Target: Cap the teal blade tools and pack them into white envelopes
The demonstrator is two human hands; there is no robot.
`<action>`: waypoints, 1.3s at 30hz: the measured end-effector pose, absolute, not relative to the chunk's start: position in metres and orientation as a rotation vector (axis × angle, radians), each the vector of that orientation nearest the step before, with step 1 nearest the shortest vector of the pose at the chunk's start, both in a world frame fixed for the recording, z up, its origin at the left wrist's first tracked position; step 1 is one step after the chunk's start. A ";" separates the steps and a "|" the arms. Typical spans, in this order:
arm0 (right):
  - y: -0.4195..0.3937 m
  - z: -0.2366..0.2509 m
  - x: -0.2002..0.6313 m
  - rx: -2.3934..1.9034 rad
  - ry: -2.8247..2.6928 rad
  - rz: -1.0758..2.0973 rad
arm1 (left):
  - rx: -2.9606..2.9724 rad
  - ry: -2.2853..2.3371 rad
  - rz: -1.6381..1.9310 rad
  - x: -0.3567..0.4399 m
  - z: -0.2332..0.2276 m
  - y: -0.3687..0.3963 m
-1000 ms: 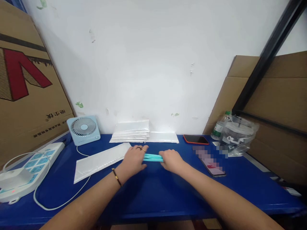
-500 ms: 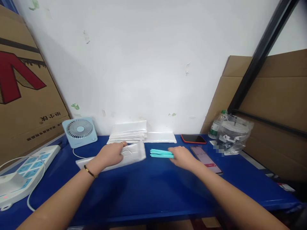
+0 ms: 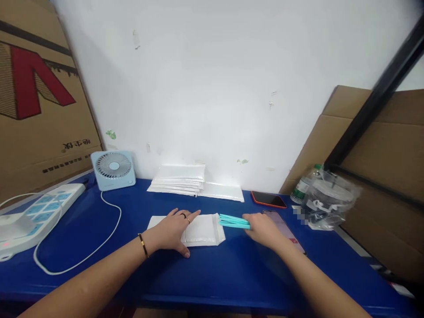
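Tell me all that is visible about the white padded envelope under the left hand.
The white padded envelope is a flat, rectangular mailer with a quilted, bubble-lined look. It lies flat on the blue table, long side left to right. The left hand rests palm down on its left half. At its right end, the tips of the turquoise sticks, held by the right hand, meet its edge; whether that end is open I cannot tell.

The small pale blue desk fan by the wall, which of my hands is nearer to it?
Left. Your left hand lies flat on the white padded envelope, on the pale blue desk fan's side; your right hand holds the teal sticks farther off.
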State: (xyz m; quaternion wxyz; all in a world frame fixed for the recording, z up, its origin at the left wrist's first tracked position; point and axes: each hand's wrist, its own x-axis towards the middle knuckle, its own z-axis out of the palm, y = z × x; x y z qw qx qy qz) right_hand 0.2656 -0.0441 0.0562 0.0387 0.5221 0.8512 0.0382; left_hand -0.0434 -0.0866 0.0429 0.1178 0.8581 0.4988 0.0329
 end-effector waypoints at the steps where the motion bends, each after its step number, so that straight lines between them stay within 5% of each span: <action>1: -0.043 0.054 0.265 1.584 2.606 0.125 | 2.492 1.482 0.152 -0.043 0.040 -0.090; 39: -0.044 0.082 0.224 1.289 2.635 0.371 | 2.415 1.344 0.681 -0.027 0.035 -0.089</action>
